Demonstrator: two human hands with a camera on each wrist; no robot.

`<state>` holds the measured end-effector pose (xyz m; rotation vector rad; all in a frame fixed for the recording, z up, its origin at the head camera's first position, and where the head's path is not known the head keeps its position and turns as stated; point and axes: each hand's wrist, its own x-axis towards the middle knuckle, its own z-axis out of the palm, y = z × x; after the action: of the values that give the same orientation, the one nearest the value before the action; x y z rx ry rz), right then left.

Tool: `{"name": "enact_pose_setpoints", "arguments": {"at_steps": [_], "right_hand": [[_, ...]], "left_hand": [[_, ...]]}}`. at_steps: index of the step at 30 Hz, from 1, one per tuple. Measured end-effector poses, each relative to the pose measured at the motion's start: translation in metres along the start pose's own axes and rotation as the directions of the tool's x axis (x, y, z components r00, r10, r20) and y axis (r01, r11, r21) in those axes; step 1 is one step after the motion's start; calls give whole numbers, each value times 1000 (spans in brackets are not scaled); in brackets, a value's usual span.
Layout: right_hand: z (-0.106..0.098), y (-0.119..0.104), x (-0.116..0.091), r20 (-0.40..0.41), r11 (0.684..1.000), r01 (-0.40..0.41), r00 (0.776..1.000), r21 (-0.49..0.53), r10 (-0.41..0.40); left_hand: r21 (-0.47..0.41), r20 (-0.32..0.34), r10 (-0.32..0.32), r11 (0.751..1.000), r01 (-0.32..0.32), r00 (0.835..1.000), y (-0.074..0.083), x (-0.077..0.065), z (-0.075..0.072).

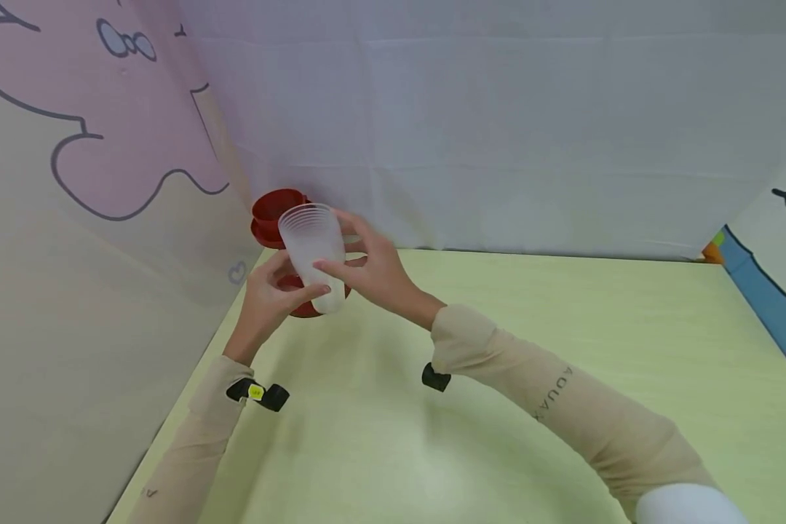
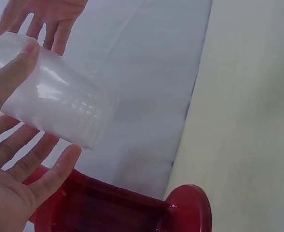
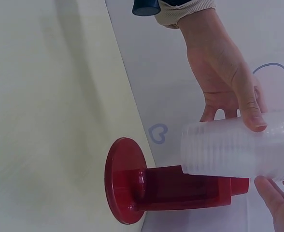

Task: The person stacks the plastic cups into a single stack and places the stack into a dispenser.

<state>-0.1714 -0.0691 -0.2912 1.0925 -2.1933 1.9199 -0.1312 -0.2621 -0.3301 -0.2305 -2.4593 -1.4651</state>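
Note:
Both hands hold a stack of clear plastic cups (image 1: pixel 311 244), rims up and slightly tilted, in front of a red cup holder stand (image 1: pixel 278 207). Around the lower part of the stack, the left hand (image 1: pixel 265 302) has its thumb in front and fingers behind. Higher up, the right hand (image 1: pixel 383 273) grips the stack from the right side, its thumb across the front. The right wrist view shows the stand's round base (image 3: pixel 125 181) on the table and its upright body beside the cups (image 3: pixel 224 150). In the head view the cups and left hand hide much of the stand.
The pale yellow-green table (image 1: pixel 498 349) reaches to a light cloth wall (image 1: pixel 498 145) at the back. Another wall (image 1: pixel 105 291) with pink cartoon drawings stands close on the left. Black wrist cameras (image 1: pixel 275 397) sit on both sleeves.

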Motion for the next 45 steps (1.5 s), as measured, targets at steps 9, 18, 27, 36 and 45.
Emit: {"name": "enact_pose_setpoints", "arguments": {"at_steps": [9, 18, 27, 36, 45], "right_hand": [[4, 17, 23, 4, 1000, 25, 1000, 0, -25], [4, 9, 36, 4, 1000, 21, 1000, 12, -21], [-1, 2, 53, -4, 1000, -4, 1000, 8, 4], [-3, -4, 73, -33, 999, -39, 999, 3, 39], [-6, -7, 87, -51, 998, -61, 997, -23, 60]], "left_hand": [[-19, -27, 19, 1000, -19, 999, 10, 11, -14], [44, -62, 39, 998, -36, 997, 19, 17, -22], [62, -69, 60, 997, -56, 996, 30, 31, -29], [-16, -27, 39, 999, -40, 999, 35, 54, -41], [94, -45, 36, 995, -32, 998, 13, 79, -50]]}}
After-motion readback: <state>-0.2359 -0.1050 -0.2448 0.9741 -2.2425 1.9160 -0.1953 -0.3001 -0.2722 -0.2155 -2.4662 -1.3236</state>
